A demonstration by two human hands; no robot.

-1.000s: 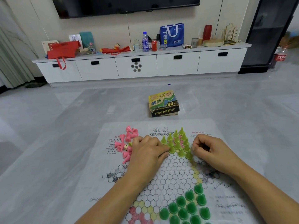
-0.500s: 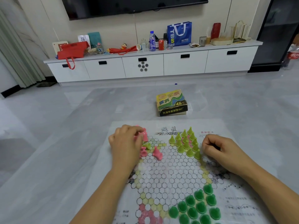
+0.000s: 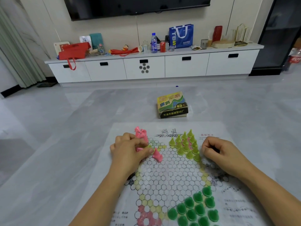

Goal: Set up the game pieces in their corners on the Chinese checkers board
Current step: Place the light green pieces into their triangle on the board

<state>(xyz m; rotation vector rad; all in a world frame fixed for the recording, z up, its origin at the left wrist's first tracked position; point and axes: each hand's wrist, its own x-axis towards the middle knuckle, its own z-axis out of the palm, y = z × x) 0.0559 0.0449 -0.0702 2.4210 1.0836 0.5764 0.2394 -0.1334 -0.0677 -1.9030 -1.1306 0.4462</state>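
A paper Chinese checkers board [image 3: 169, 173] lies on the grey floor. Several yellow-green pieces [image 3: 185, 146] stand in its far right corner. Dark green pieces [image 3: 195, 207] fill the near right corner. Pink pieces [image 3: 140, 133] lie jumbled at the far left corner, and one pink piece [image 3: 157, 154] lies tipped on the board. My left hand [image 3: 130, 152] rests over the pink pile, its fingers closed around a pink piece [image 3: 139, 149]. My right hand [image 3: 219, 152] sits curled beside the yellow-green group with nothing visible in it.
The game's box [image 3: 172, 105] sits on the floor just beyond the board. A low white cabinet [image 3: 153, 67] with bags, bottles and cans runs along the far wall. A soda bottle [image 3: 294, 59] stands at the far right.
My left hand moved from the yellow-green group leftward onto the pink pile and closed on a piece. Pink pieces shifted, one now lying on the board. My right hand stayed put.
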